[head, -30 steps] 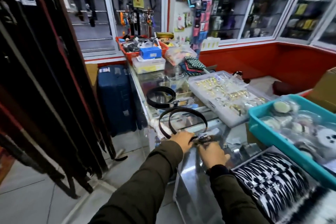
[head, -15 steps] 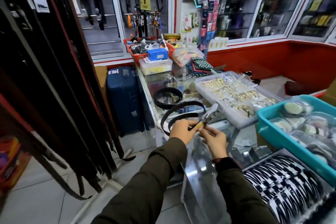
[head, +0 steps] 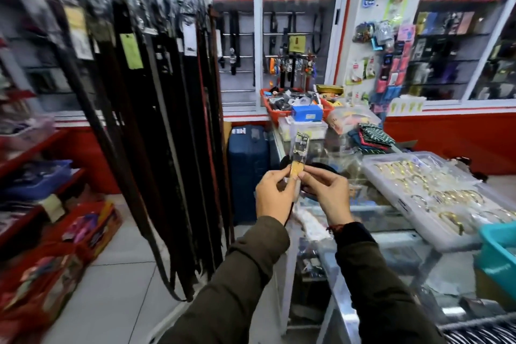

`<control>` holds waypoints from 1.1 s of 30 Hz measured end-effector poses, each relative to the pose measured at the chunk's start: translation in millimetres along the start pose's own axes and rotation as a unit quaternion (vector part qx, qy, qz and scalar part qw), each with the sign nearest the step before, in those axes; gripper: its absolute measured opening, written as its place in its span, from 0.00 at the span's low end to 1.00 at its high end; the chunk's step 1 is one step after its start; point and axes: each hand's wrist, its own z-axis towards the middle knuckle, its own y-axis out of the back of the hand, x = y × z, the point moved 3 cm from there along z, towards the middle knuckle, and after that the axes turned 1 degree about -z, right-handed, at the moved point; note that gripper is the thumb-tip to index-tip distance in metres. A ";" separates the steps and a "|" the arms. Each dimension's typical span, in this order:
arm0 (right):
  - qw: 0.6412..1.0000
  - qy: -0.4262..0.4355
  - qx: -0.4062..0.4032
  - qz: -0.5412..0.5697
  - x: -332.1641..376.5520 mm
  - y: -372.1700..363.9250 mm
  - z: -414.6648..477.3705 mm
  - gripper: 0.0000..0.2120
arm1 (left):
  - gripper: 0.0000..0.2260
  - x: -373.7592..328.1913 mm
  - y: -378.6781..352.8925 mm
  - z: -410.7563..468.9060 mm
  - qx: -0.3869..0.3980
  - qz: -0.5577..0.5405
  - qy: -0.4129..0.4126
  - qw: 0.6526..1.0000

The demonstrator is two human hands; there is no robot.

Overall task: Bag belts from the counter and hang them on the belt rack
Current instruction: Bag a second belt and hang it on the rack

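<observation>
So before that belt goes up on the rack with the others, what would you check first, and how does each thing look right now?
1. Both hands hold the belt: ok. The left hand and right hand pinch the belt by its buckle end, held upright.
2. Belt fully bagged: cannot tell. Clear plastic shows around the buckle; the strap is hidden behind the hands.
3. Rack within reach: ok. The belt rack hangs just left of the hands.
4. Free hook on the rack: cannot tell. The top is blurred and crowded.
5. Strap clear of the glass counter: cannot tell.
</observation>
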 end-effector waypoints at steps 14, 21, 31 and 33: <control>0.972 0.049 0.205 0.108 74.1 -159.1 11.0 0.13 | 0.12 -23.0 153.6 48.9 -0.177 -0.085 -0.010 0.980; 0.949 0.085 0.259 0.158 131.0 -242.0 19.7 0.15 | 0.11 -50.9 238.4 87.2 -0.240 -0.136 -0.050 0.960; 0.925 0.087 0.269 0.253 217.4 -356.8 30.4 0.16 | 0.13 -121.4 348.1 138.1 -0.316 -0.139 -0.103 0.933; 0.924 0.087 0.271 0.255 231.5 -371.6 34.6 0.16 | 0.13 -128.9 363.4 152.7 -0.313 -0.134 -0.106 0.934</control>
